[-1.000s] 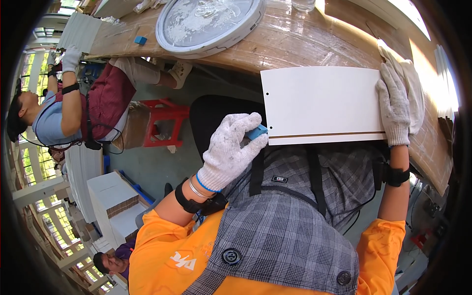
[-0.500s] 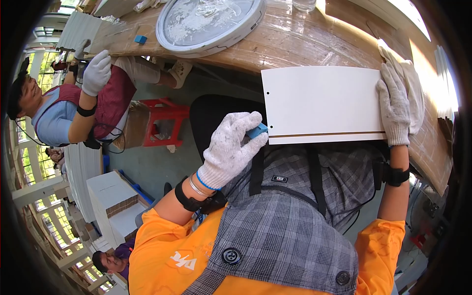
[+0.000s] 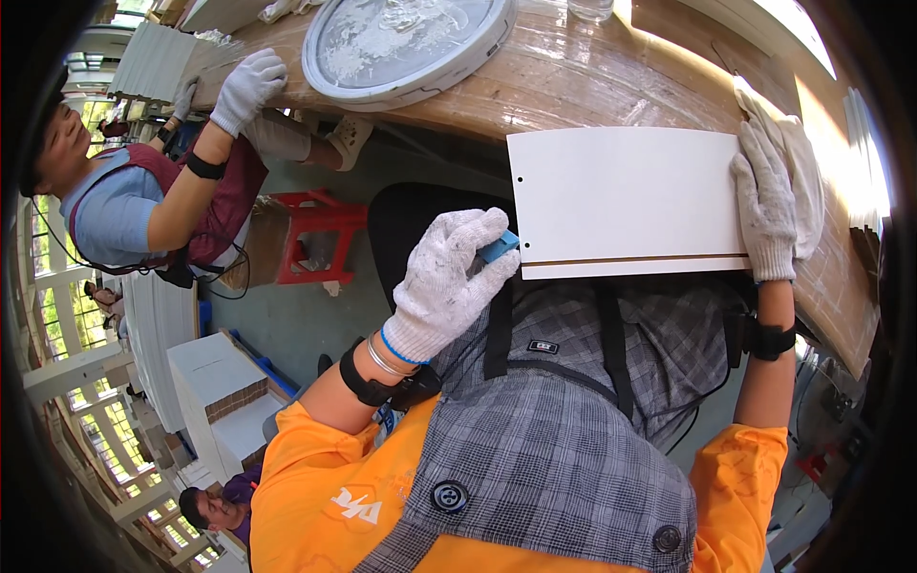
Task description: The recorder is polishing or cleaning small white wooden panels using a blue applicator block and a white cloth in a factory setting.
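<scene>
A small blue block [image 3: 499, 246] is pinched between the thumb and fingers of my left hand [image 3: 441, 282], which wears a white knit glove. The block is at the lower left corner of a white board [image 3: 626, 196]. Two small dark holes sit along the board's left end, and a brown groove runs near its near edge. My gloved right hand [image 3: 766, 205] lies against the board's right end, fingers stretched out and pointing away from me. Beside that hand is a crumpled pale cloth or glove [image 3: 809, 186] on the table.
The wooden table [image 3: 564, 81] carries a round grey lid [image 3: 411, 48] smeared with white paste and a clear cup [image 3: 590, 10]. At left, a co-worker [image 3: 124, 201] sits by a red stool [image 3: 320, 234]. White panels [image 3: 215, 377] are stacked at lower left.
The co-worker has leaned in, with a gloved hand now reaching the table's edge where another blue block lay; that block no longer shows. My hands have barely moved.
</scene>
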Tool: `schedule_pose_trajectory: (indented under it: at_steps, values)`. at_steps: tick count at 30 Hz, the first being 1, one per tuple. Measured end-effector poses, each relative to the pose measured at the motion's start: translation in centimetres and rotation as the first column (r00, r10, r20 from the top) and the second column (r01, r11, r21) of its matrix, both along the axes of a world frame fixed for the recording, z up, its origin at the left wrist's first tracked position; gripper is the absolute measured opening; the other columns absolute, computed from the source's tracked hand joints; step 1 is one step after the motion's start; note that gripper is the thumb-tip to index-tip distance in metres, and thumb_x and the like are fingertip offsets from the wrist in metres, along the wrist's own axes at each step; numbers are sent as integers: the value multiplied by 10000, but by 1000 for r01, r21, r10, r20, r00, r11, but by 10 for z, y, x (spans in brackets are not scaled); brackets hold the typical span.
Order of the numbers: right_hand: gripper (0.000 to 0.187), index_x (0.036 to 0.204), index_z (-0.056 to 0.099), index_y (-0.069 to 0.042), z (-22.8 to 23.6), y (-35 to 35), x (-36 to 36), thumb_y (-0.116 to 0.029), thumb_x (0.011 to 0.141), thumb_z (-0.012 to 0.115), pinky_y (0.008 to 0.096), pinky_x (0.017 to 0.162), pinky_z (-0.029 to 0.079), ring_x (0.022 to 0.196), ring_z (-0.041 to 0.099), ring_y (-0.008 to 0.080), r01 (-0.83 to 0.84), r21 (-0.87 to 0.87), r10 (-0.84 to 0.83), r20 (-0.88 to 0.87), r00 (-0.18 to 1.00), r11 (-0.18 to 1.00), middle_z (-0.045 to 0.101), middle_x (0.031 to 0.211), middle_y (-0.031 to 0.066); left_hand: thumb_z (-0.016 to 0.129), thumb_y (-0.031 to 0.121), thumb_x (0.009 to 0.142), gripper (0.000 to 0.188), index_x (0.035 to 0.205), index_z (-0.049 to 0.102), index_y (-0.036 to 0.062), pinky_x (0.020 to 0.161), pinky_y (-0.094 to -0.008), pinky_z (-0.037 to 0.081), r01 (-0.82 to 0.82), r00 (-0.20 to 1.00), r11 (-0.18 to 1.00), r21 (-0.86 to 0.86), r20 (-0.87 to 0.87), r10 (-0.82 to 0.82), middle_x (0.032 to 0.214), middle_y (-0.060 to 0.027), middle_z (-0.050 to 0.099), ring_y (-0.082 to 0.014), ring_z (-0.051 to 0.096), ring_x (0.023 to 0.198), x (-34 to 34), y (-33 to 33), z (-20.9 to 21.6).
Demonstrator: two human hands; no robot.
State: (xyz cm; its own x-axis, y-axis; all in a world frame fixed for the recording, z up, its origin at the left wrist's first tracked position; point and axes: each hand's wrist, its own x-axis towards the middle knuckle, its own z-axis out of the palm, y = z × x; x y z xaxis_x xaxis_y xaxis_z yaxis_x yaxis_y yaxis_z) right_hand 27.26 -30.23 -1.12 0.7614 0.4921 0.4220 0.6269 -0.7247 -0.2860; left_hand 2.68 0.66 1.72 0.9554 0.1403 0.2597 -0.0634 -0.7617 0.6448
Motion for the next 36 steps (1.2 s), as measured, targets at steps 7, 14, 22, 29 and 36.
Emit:
schedule_pose_trajectory:
  at_steps: [7,14,22,29,36]
  values:
    - [378,1290,555,-74,0,1,-1,-218,941,546,336,1084,325,1267,468,258,-3,24,3,-9,1000,1000,530,1339,118,748,72,761,389,1118,600,40,745,-296,518,32,998,999,-24,-45,-33,1065,-116,603,-230,594,950,-5,-2,5]
    - [377,1285,558,-70,0,0,0,-214,936,555,341,1085,325,1268,468,259,-2,21,2,-3,1000,1000,531,1338,122,745,72,762,384,1117,602,42,748,-300,518,11,999,1000,17,-33,-11,1064,-116,604,-230,595,946,1,-1,4]
    - [373,1280,562,-69,-1,-1,0,-216,938,551,345,1088,322,1272,463,261,-5,19,5,4,1000,1000,530,1339,120,743,84,766,384,1120,602,37,762,-312,519,49,997,999,7,-58,-49,1059,-119,606,-232,598,948,-2,-1,7]
    - [370,1278,563,-67,1,0,-1,-214,939,546,345,1087,323,1271,465,261,-16,9,16,19,1000,1000,530,1339,119,740,71,766,394,1130,593,38,751,-300,523,63,998,997,55,14,-63,1072,-123,605,-231,598,954,1,3,3]
    - [368,1277,565,-66,0,-1,-2,-210,939,546,346,1087,321,1267,468,264,-6,-8,7,30,1000,1000,537,1332,121,746,59,755,401,1125,594,38,818,-331,510,36,998,999,-7,51,-35,1067,-134,613,-254,600,964,1,3,6]
